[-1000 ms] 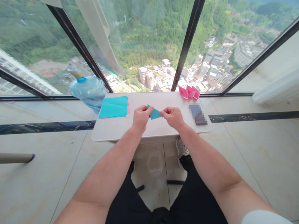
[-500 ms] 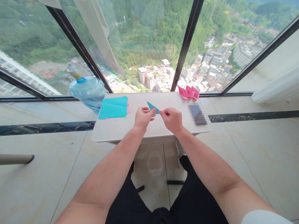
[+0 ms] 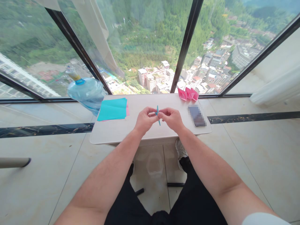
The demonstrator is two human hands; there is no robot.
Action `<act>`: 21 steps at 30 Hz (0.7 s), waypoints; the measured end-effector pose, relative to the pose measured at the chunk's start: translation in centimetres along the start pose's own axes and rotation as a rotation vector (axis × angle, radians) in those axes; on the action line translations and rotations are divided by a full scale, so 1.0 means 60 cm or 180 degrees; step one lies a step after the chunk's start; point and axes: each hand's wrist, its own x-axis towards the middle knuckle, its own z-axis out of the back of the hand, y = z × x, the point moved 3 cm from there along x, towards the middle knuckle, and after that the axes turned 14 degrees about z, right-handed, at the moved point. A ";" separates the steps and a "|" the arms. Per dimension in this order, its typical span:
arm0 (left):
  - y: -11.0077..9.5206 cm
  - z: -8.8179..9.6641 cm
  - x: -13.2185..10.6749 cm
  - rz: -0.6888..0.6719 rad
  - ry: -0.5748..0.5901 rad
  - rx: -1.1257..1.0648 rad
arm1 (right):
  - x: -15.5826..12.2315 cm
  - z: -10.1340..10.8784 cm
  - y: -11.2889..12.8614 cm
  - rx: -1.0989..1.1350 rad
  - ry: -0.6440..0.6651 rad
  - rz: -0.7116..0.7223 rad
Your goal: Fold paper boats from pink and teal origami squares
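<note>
A small folded piece of blue paper is held above the middle of the white table, seen nearly edge-on as a thin upright sliver. My left hand pinches it from the left, thumb and fingers closed on it. From the right, my right hand pinches the same paper, its fingertips close to those of the left. The fingers hide the middle of the folds.
Blue paper sheets lie over pink paper at the table's left. Folded pink paper shapes stand at the back right, behind a phone. A large water bottle is beyond the left edge, by the window.
The folded blue paper has turned from showing a flat triangular face to nearly edge-on. My hands have come closer together, and the right one has shifted slightly left.
</note>
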 end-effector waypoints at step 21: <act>0.005 -0.019 -0.013 -0.1188 -0.0231 0.1092 | -0.013 -0.006 0.022 -0.1369 0.0132 0.0371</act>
